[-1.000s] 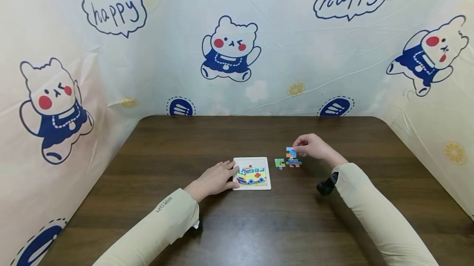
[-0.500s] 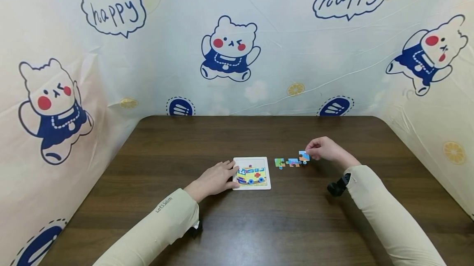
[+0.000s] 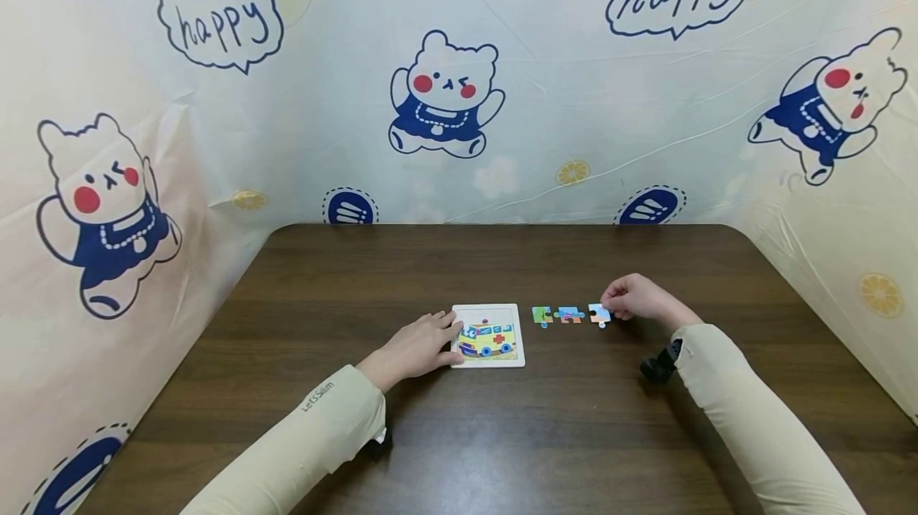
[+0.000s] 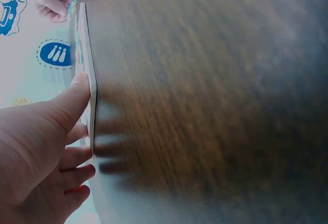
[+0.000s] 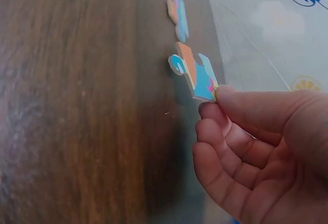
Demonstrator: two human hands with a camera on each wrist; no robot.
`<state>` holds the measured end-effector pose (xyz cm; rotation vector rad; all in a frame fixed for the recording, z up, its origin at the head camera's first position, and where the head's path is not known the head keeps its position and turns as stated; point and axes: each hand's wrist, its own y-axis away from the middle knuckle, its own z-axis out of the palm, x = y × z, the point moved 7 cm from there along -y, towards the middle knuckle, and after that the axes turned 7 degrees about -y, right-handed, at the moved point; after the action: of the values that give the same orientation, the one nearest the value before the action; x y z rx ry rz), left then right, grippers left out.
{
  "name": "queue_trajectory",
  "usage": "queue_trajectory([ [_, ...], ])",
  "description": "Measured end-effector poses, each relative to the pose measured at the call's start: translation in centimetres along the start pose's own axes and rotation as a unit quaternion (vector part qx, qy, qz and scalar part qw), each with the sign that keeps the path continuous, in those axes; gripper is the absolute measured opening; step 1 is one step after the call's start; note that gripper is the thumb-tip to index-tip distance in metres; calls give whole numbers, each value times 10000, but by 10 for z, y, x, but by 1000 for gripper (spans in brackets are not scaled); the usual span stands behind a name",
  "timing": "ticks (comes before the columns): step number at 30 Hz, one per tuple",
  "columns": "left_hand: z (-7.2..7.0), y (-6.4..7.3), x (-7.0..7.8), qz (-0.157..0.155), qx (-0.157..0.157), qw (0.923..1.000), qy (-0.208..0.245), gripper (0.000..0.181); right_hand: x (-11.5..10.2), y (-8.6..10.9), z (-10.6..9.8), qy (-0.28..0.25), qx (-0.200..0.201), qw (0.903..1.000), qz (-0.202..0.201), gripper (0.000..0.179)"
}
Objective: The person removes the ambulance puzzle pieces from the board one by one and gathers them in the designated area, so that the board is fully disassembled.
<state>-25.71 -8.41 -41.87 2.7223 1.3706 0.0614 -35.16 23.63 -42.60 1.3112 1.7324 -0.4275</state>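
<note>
In the head view my left hand (image 3: 418,346) rests on the left side of a white-framed puzzle tray (image 3: 522,340), which holds a picture of a yellow ambulance. Its thumb and fingers lie relaxed along the tray's edge in the left wrist view. With thumb and index finger, my right hand (image 3: 638,297) pinches a blue-and-orange puzzle piece (image 5: 204,78) by one corner, slightly tilted in the right wrist view. Left of that piece, a blue puzzle piece (image 3: 570,314) and a green puzzle piece (image 3: 541,313) lie flat in a row, between it and the tray.
All of this is on a dark brown wooden table (image 3: 502,435). Behind it and at the sides hangs a pale curtain (image 3: 545,124) printed with cartoon bears. Each wrist wears a black camera, such as the right wrist camera (image 3: 658,365).
My right hand has carried its puzzle piece from behind the middle piece to the right, then nearer, into line with the other two. The piece has turned. My left hand stays still.
</note>
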Motion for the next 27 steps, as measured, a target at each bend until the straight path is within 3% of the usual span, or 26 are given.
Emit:
queue_trajectory([
  [12,1,0,-1,-88,-47,9999,28,63,2,-3,2,156,50,9996,213,12],
  [27,0,1,-1,-118,-53,9999,33,63,-2,-1,3,294,43,9993,206,13],
])
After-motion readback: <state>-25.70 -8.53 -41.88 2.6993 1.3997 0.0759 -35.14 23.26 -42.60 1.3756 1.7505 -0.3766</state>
